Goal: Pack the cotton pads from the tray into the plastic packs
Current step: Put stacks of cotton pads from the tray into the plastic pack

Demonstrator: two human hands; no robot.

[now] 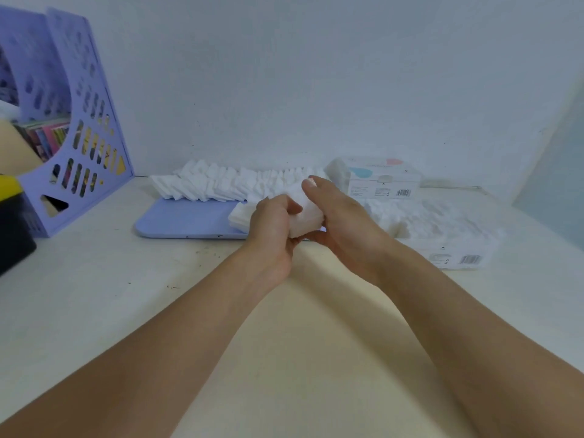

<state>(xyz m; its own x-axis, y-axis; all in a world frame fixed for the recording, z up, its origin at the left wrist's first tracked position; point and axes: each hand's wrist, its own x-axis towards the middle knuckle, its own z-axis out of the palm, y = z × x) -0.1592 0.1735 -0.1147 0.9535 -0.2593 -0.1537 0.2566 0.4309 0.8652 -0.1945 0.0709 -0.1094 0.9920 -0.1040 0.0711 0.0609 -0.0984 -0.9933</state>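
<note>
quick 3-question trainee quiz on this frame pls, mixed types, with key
1. True or false: both hands grip one stack of cotton pads above the near right corner of the tray.
2. Where does the near plastic pack lie relative to the tray? A) right of it B) left of it C) on top of it
3. Fill in: the loose row of pads lies along the tray's ___ edge.

Key
1. True: left hand and right hand both hold the stack.
2. A; a second pack sits behind it, by the wall.
3. far
</note>
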